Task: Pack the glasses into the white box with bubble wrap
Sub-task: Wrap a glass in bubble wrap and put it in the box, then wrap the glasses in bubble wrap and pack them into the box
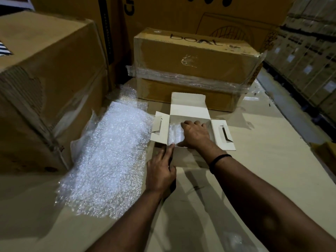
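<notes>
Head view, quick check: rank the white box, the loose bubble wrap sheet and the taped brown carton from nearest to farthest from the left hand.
From the left hand:
1. white box, directly ahead; fingertips touch its near left corner.
2. loose bubble wrap sheet, just to the left.
3. taped brown carton, behind the box, farthest.

"boAt" on taped carton (196,57)

White box (189,104): plain white. Bubble wrap (109,151): clear to whitish, fine bubble pattern. Carton (196,57): brown, black lettering. Wristband (219,160): black. Label (4,49): dark-and-white stripes.
</notes>
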{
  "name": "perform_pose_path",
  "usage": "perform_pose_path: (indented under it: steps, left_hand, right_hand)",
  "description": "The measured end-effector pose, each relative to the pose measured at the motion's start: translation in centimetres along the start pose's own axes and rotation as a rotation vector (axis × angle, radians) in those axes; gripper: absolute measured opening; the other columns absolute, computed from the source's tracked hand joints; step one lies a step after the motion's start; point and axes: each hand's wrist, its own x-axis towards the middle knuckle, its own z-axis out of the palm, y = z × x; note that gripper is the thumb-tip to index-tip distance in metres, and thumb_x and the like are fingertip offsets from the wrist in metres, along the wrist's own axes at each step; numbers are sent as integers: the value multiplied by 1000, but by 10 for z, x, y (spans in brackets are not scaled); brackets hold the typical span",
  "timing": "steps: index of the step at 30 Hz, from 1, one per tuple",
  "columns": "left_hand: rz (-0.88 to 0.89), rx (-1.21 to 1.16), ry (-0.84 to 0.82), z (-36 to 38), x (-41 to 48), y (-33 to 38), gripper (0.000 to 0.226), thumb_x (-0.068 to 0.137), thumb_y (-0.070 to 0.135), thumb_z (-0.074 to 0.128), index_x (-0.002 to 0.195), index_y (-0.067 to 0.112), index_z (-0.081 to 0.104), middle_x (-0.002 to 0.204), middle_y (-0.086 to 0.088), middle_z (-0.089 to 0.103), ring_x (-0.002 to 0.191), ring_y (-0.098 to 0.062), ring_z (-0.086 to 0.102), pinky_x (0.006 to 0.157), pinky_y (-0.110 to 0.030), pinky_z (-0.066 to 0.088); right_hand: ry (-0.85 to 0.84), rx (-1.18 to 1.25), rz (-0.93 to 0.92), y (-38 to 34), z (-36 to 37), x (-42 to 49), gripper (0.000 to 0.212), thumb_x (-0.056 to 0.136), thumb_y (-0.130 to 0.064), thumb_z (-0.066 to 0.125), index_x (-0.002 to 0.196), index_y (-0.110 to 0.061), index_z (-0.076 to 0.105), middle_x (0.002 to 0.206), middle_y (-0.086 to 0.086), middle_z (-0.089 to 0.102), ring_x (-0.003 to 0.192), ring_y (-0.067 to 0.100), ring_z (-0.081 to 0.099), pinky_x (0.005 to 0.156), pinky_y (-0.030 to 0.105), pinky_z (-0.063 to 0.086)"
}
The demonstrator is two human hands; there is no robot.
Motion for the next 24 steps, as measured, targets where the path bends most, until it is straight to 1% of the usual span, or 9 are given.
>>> perform_pose_path:
  steps: [5, 8, 11, 13, 15, 17, 19, 21, 24]
  left_hand:
    - [-2, -208, 40, -7, -2, -1, 84, 72, 6, 54, 148, 37, 35, 135, 0, 58, 113, -21, 58, 94, -36, 49]
    - [-161, -514, 131, -14, -8, -2, 79, 74, -6, 45, 142, 33, 47, 131, 5, 60, 115, -12, 59, 99, -29, 48]
    - [-316, -588, 286, -25, -17, 2, 59, 76, -12, 47, 121, 21, 66, 118, 1, 66, 108, -13, 60, 96, -39, 51]
    - [-288, -490, 388, -42, -20, -2, 44, 77, -12, 53, 103, 17, 72, 107, 1, 68, 102, -19, 61, 91, -40, 52]
    - [-231, -244, 408, -62, -21, -16, 35, 77, -6, 62, 98, 19, 75, 108, 2, 69, 102, -25, 58, 88, -35, 44]
    - [-243, 88, 303, -82, -20, -37, 27, 79, 13, 70, 103, 24, 75, 122, 2, 64, 113, -28, 51, 90, -38, 32]
    - [-346, 346, 82, -98, -17, -57, 30, 83, 35, 68, 112, 30, 71, 137, 2, 53, 125, -27, 40, 97, -41, 24]
    - [-390, 429, -115, -109, -15, -71, 29, 86, 41, 63, 112, 31, 70, 133, 2, 55, 123, -26, 42, 97, -40, 27]
    - [-356, 369, -159, -119, -11, -80, 21, 90, 32, 59, 104, 27, 74, 112, 1, 68, 109, -26, 53, 87, -36, 35]
  right_hand:
    - [300, 359, 75, -8, -5, -56, 58, 85, -46, 67, 134, -17, 55, 136, 5, 58, 122, 26, 53, 101, 39, 41]
    - [415, 494, 168, -20, 12, -94, 35, 88, -27, 66, 120, -15, 65, 121, 7, 66, 111, 26, 58, 95, 36, 44]
    - [452, 525, 175, -34, 42, -118, 25, 86, -20, 60, 106, -12, 71, 106, 9, 70, 98, 30, 63, 87, 36, 50]
    - [451, 535, 137, -45, 61, -125, 39, 84, -30, 48, 109, -10, 71, 114, 10, 69, 105, 31, 63, 92, 35, 49]
    - [312, 594, 142, -57, 75, -130, 51, 86, -38, 42, 123, -11, 65, 131, 9, 60, 122, 27, 53, 105, 32, 38]
    - [147, 591, 154, -68, 86, -134, 55, 91, -42, 47, 138, -14, 52, 147, 6, 46, 136, 22, 39, 114, 29, 24]
    - [107, 526, 146, -74, 94, -135, 62, 92, -47, 44, 143, -13, 45, 152, 7, 40, 141, 22, 32, 117, 30, 19]
    - [126, 485, 161, -77, 96, -136, 65, 90, -49, 38, 143, -11, 46, 151, 9, 41, 141, 23, 34, 117, 32, 19]
    - [122, 457, 164, -77, 92, -137, 63, 92, -48, 37, 143, -12, 45, 152, 9, 40, 141, 23, 33, 116, 31, 19]
